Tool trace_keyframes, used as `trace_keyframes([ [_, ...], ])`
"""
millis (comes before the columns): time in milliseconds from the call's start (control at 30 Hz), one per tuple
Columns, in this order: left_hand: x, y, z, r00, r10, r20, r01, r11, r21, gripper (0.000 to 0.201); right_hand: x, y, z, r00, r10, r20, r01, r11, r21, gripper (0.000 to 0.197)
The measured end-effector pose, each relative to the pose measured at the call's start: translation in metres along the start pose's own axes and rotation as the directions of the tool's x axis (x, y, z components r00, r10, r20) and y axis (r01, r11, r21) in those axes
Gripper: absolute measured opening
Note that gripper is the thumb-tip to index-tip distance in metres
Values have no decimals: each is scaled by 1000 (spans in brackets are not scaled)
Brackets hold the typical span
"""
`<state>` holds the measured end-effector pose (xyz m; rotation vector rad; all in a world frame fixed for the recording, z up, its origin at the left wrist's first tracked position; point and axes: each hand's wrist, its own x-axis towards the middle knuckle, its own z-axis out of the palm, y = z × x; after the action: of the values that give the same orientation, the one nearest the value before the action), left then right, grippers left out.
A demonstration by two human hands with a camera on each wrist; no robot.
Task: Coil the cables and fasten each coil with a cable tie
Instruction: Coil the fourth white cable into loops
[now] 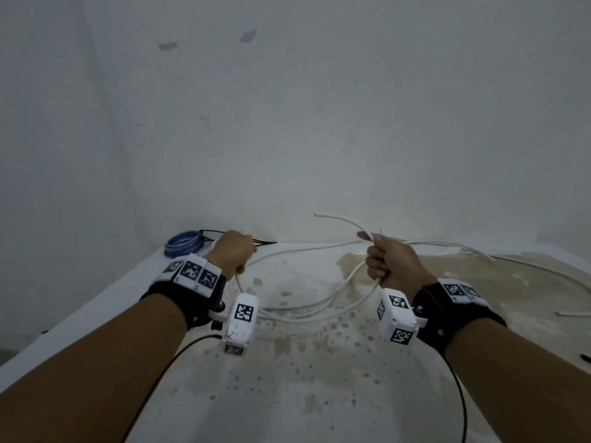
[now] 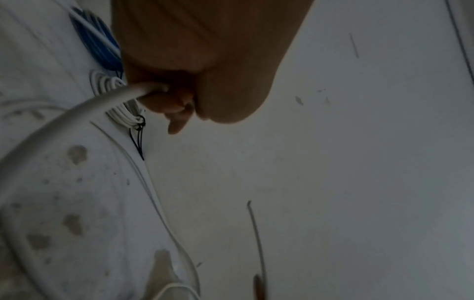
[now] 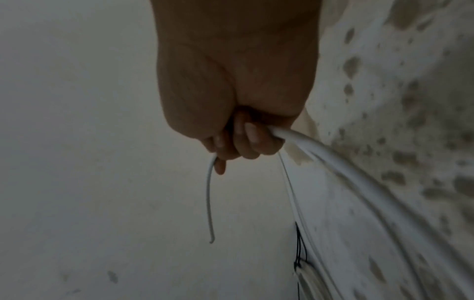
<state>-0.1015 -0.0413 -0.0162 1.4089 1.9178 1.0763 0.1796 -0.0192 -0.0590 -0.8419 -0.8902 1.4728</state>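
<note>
At the far left of the table [image 1: 96, 302] a blue coil [image 1: 183, 247] lies finished, and just beside it a white coil [image 2: 120, 113] is already bound with black ties [image 2: 138, 140]. So two cables look done. The left hand [image 1: 235, 252] is closed round the white cable [image 1: 307, 310], which hangs in loose loops between the hands, above the stained table. The right hand [image 1: 388, 262] grips the same loops, with the free end [image 1: 339, 219] sticking up. More cable trails off to the right, not yet coiled, and this coil has no tie.
</note>
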Motion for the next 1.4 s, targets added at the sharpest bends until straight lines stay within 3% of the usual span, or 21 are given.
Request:
trace_keyframes([
  [67,-3,-6,4,989,51,139,-57,997,46,36,-2,2,27,993,-27,112,26,1000,14,29],
  [167,-13,-1,3,948,218,233,-244,966,90,37,-5,5,69,969,-72,237,105,986,-130,32],
  [300,-25,7,-4,839,450,305,-495,864,88,33,1,12,107,960,-135,247,207,933,-296,25],
  [400,-25,7,-9,797,552,244,-574,818,24,32,8,21,122,952,-194,235,293,797,-528,34],
  [467,-20,1,-11,809,567,156,-575,818,11,30,15,25,127,944,-276,178,323,679,-660,41],
  [500,-16,-4,-11,830,544,123,-548,837,-8,28,21,25,126,941,-323,101,304,677,-670,43],
  [600,-4,-22,-14,883,464,76,-459,885,-74,24,39,21,112,940,-310,-144,206,850,-485,43],
  [667,2,-27,-11,888,459,-20,-459,886,-59,24,42,20,107,960,-262,-102,202,894,-400,36],
  [733,6,-19,-3,862,497,-100,-501,865,-23,23,38,21,110,965,-260,19,245,879,-408,30],
  [833,9,6,15,808,588,-46,-585,809,65,23,35,21,122,957,-242,162,291,820,-493,28],
  [900,15,20,25,794,608,-23,-604,792,95,24,40,16,123,955,-264,135,294,784,-546,32],
  [1033,33,29,36,872,483,-81,-488,870,-74,21,59,-1,93,947,-319,-39,283,886,-367,35],
  [1100,37,31,42,879,466,-103,-477,867,-143,19,61,-5,78,962,-270,39,270,920,-285,32],
  [1233,36,42,61,849,519,-94,-528,834,-164,16,57,2,69,951,-192,243,276,881,-383,22],
  [1300,36,46,69,853,518,-55,-519,835,-184,15,58,1,66,945,-213,248,297,874,-384,20],
  [1400,35,47,74,890,456,26,-418,835,-357,13,62,-2,56,937,-262,232,337,857,-389,15],
])
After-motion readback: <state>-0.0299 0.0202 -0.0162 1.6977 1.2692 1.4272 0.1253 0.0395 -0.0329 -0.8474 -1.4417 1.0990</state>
